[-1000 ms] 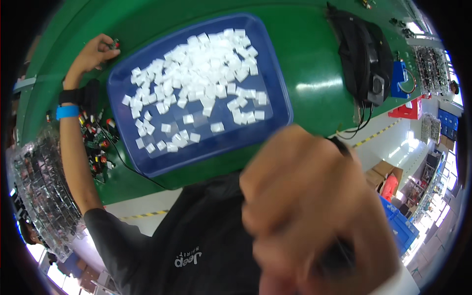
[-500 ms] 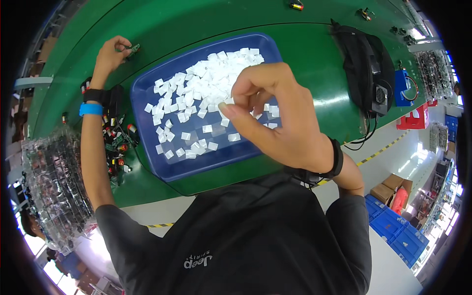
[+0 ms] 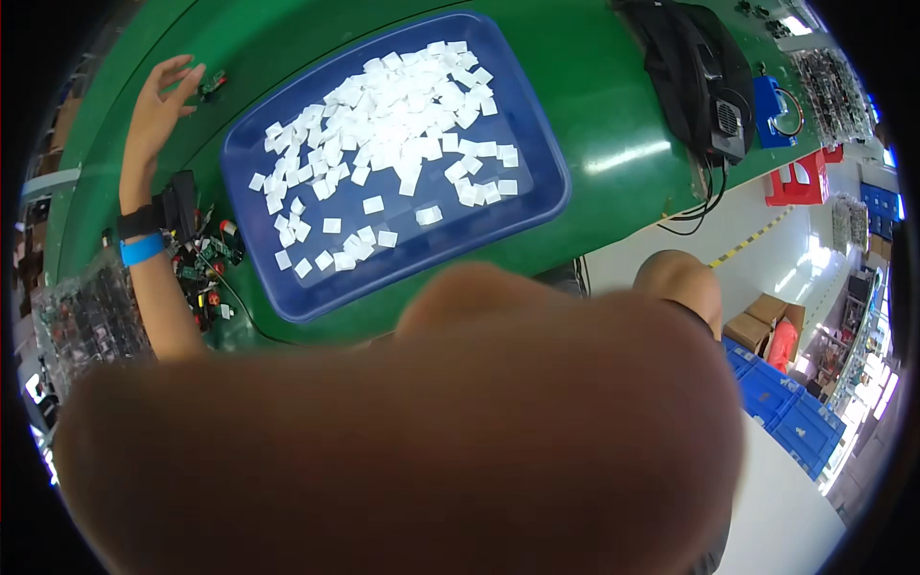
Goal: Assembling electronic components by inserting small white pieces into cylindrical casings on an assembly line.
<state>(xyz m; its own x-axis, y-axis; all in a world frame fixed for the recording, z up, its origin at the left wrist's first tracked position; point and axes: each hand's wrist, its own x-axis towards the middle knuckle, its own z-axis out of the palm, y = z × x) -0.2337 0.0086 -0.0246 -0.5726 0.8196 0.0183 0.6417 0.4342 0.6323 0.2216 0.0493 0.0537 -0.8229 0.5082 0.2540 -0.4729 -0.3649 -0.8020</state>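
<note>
Because it carries all the parts described below, the green desk [image 3: 604,115] serves as the base surface. A blue rectangular tray [image 3: 539,163] sits slightly askew on it, directly ahead of the wearer, presumably to keep its contents within reach of both hands. To its right, well apart, lies a black bag [image 3: 676,62], probably set aside to leave room around the tray.

The right hand [image 3: 412,450] fills the lower foreground, close to the camera and blurred; whether its fingers are spread or closed, or hold anything, cannot be determined. The left hand [image 3: 172,91] is raised at the tray's far left, fingers spread wide and nothing visible between them.

A heap of small wired parts [image 3: 211,283] lies left of the tray, beside the left forearm, apparently so placed to avoid mixing with the tray's contents. One small green part [image 3: 213,84] lies just beside the left fingertips; contact cannot be confirmed. White square pieces [image 3: 402,105] are piled toward the tray's far side, thinning into scattered singles nearer the wearer.
</note>
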